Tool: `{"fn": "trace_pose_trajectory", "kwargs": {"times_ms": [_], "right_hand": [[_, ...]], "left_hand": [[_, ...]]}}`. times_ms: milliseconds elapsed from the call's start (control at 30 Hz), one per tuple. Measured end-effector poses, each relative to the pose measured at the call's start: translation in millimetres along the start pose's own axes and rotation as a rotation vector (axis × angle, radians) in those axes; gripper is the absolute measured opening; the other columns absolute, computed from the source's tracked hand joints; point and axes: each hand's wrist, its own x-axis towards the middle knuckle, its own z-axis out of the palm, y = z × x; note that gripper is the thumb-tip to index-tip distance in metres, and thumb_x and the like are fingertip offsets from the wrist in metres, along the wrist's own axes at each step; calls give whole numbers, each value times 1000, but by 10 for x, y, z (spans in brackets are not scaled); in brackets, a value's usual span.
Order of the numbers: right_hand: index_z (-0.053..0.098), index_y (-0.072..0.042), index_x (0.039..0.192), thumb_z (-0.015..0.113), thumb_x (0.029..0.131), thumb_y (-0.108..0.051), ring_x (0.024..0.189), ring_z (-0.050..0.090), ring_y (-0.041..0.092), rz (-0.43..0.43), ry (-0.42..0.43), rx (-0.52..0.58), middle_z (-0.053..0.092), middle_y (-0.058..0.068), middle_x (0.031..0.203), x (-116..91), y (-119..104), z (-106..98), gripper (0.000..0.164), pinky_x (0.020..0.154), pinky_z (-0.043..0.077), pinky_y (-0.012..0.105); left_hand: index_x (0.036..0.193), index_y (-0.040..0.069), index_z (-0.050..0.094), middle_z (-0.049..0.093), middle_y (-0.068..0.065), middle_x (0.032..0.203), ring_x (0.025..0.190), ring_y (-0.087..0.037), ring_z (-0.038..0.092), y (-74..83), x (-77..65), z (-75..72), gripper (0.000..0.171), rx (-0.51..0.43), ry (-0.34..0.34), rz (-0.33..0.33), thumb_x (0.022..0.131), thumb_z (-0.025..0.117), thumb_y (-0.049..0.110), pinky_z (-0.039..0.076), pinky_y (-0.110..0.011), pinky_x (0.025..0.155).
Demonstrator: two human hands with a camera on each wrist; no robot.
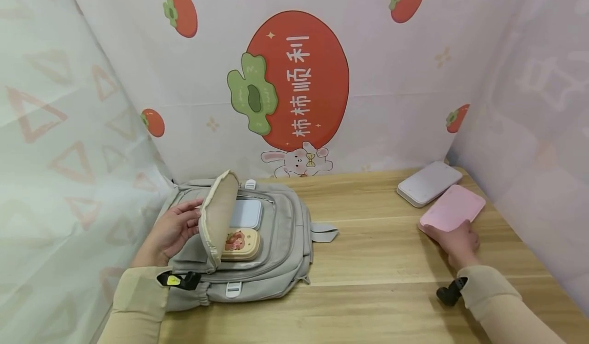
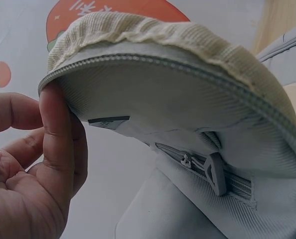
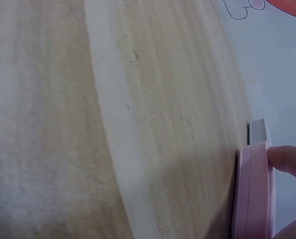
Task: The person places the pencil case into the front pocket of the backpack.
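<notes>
A grey backpack (image 1: 285,231) lies on the table at the left, its front pocket unzipped and the flap (image 1: 220,216) raised. My left hand (image 1: 177,226) touches the outer side of that flap, fingers loosely bent; in the left wrist view the fingertips meet the zipper edge (image 2: 138,59). Inside the pocket lie a pale blue-white flat case (image 1: 247,213) and a cream case (image 1: 246,244) with a cartoon figure. At the right, my right hand (image 1: 457,242) grips the near end of a pink flat case (image 1: 453,208), thumb and fingers at its sides.
Just behind the pink case lies a whitish flat case (image 1: 429,183), close to the back edge of the wooden table (image 1: 368,262). Printed cloth walls (image 1: 377,129) enclose the back and both sides. A grey strap loop (image 1: 324,232) sticks out from the backpack's right end.
</notes>
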Motion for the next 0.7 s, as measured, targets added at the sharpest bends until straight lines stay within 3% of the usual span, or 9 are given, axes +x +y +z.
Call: {"fn": "trace_pose_trajectory", "kwargs": {"times_ms": [167,300,433,567,700], "right_hand": [[-8,18,155,76,89,-50,141,12,63,-35,-8,-51,7,53,150,-69,11,21,127,118,16,65],[-5,19,154,65,97,-49,142,10,63,-52,-8,-77,6,52,152,-39,14,-20,113,119,14,64],[-1,18,155,54,104,-43,148,6,57,-63,-6,23,3,45,159,113,27,-171,97,123,10,58],[-7,14,156,52,105,-36,152,4,51,-52,-73,146,-6,38,163,316,51,-364,92,122,13,56],[-10,13,156,55,104,-28,151,5,52,-67,-106,127,-7,39,162,484,51,-516,93,120,16,59]], "left_hand": [[109,21,74,73,2,100,84,-9,70,-11,10,7,36,-4,0,2,107,47,-2,57,-23,70],[109,21,74,73,2,100,84,-9,70,-6,10,12,36,-8,5,-2,107,46,-3,57,-24,70],[109,21,73,72,2,100,84,-9,69,-4,15,15,35,-6,8,-9,108,47,-2,58,-24,71],[108,21,74,72,1,99,84,-9,69,-17,17,11,36,-7,7,-11,108,46,-2,58,-24,71],[109,21,74,72,2,100,85,-9,69,-8,14,13,35,4,8,-11,108,47,-1,58,-24,71]]}}
